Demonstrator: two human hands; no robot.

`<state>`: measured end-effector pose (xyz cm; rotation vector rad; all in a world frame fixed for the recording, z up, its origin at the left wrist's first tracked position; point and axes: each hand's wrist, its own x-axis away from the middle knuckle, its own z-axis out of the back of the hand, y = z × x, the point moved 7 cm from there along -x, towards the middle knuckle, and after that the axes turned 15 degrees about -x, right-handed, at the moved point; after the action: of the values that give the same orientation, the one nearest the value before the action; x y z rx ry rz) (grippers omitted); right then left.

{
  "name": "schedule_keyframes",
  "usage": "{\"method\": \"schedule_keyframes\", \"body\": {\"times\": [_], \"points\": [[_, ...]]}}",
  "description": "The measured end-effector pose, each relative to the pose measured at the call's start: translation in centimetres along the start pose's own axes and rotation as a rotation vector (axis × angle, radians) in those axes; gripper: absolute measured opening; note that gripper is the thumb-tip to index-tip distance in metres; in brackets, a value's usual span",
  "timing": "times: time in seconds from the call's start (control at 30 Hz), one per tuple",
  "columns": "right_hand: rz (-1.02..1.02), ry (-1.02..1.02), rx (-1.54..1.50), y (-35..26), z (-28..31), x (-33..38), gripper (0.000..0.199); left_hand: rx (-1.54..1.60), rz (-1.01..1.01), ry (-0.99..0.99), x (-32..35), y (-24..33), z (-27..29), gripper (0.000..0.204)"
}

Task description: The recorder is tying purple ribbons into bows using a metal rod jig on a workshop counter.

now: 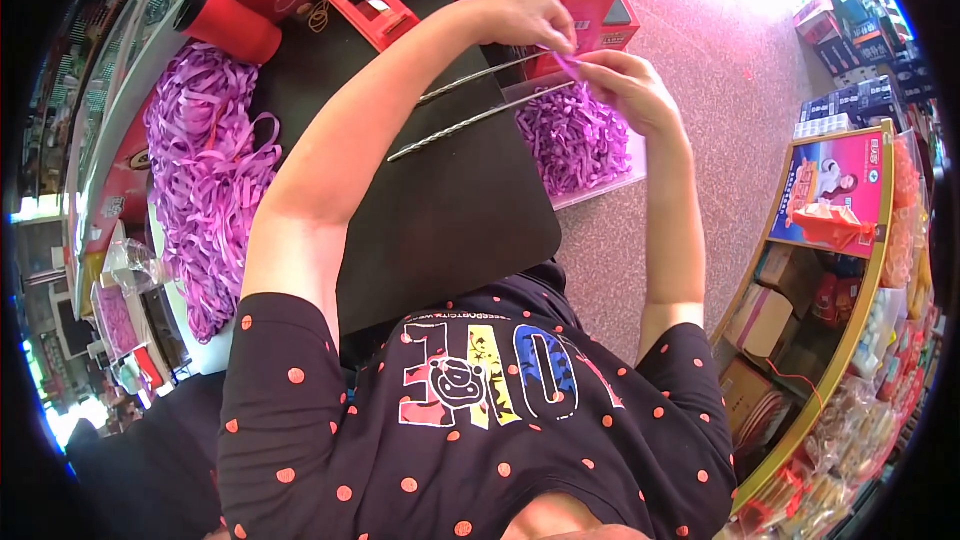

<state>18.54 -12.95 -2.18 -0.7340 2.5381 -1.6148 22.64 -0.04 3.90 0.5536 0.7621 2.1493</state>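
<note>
Near the far right corner of the black table (440,210), my two hands are close together. My left hand (528,20) is closed, its fingertips pinching a short purple ribbon (565,64). The other side of that ribbon is between the fingers of my right hand (638,90), also closed. Two thin twisted metal rods (455,127) run side by side over the tabletop, with their far ends under my fingers. Below my right hand stands a clear-sided bin (600,195) filled with purple knotted ribbon pieces (573,140).
Long purple ribbons (205,180) lie heaped along the table's left side. Beyond them are a red cylinder (230,25), rubber bands (318,15) and a red tape dispenser (370,8). Red boxes (590,0) stand past my hands. At the right is a shelf unit (835,330) with packaged goods.
</note>
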Motion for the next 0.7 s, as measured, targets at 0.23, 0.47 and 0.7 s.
{"method": "schedule_keyframes", "body": {"times": [0.23,0.47,0.7], "points": [[-0.142,-0.113,-0.407,6.0,-1.7,-3.6,0.018,-0.165,0.308,0.443,6.5,-1.4,1.2,0.025],[-0.095,-0.125,-0.539,6.9,-3.1,-3.6,0.014,-0.205,0.587,0.802,10.3,0.1,-1.5,0.017],[-0.085,-0.086,-0.546,7.4,-3.8,-3.1,0.010,-0.426,0.443,0.896,9.9,0.5,-2.4,0.015]]}}
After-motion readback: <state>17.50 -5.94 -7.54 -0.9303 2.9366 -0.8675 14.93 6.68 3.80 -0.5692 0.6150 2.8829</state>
